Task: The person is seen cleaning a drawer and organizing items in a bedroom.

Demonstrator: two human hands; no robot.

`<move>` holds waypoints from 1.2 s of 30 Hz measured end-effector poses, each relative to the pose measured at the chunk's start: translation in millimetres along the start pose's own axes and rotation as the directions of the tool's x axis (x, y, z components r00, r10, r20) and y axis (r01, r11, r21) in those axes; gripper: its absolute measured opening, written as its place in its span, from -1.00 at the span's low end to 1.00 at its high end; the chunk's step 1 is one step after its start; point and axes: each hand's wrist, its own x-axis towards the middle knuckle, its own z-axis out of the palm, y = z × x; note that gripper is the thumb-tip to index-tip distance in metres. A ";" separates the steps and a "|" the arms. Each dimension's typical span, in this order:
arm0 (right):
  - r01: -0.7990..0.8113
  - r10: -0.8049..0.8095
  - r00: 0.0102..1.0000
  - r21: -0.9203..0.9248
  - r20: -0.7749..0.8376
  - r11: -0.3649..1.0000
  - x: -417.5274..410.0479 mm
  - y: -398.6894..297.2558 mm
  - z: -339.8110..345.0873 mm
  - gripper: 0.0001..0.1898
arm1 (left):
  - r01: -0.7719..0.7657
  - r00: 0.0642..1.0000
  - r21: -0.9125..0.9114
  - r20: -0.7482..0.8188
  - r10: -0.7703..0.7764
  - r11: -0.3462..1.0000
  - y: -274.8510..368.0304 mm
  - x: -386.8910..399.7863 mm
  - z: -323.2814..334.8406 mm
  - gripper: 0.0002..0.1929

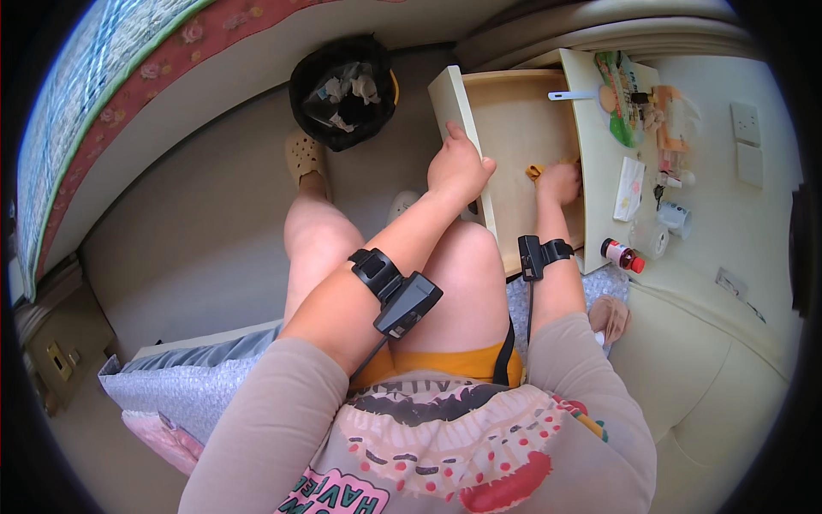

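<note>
A pulled-out wooden drawer (514, 115) extends from a cream bedside cabinet (597, 141). My left hand (459, 164) grips the top edge of the drawer front (463, 96), with its fingers partly hidden on the outer side. Inside the drawer, close to the cabinet, my right hand (559, 182) holds a mustard-yellow cloth (534, 171) against the inner surface. Part of the cloth shows beside the hand, and the rest is hidden by the hand and the cabinet top. Each forearm wears a black strapped device.
On the cabinet top lie a white-handled brush or spatula (571, 96), a green package (618, 96), a tissue pack (629, 189), a white mug (674, 218) and a red-capped bottle (621, 254). A black-lined trash bin (340, 93) stands left of the drawer. A quilted bed (96, 109) borders the floor.
</note>
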 end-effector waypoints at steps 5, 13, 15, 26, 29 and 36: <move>0.379 -0.256 0.902 -0.351 0.349 0.856 49.3 -56.5 22.3 -0.86 | -0.023 0.998 -0.004 -0.060 0.023 1.000 -11.9 -0.9 0.5 -0.19; 0.170 -0.258 0.963 0.569 0.078 0.805 79.0 -122.2 13.5 -0.59 | -0.018 0.999 0.019 -0.036 0.019 1.000 -10.2 -0.4 4.2 -0.15; 0.178 -0.261 0.963 0.580 0.062 0.795 67.8 -131.0 -1.4 -0.55 | -0.020 0.999 0.020 -0.034 0.021 1.000 -9.2 -1.7 2.6 -0.14; 0.184 -0.220 0.975 0.452 0.029 0.873 73.3 -104.1 15.3 -0.56 | -0.048 0.999 0.007 0.000 0.048 0.999 1.5 1.2 6.4 -0.11; 0.341 -0.273 0.933 0.333 -0.236 0.879 60.6 -118.9 10.7 -0.61 | -0.062 0.998 0.006 -0.010 0.063 0.998 -3.7 1.8 7.1 -0.14; 0.744 -0.809 0.553 0.554 -0.198 0.373 -55.3 -113.9 -22.9 -0.61 | -0.050 0.999 0.017 -0.012 0.050 0.999 -9.4 4.7 -0.7 -0.19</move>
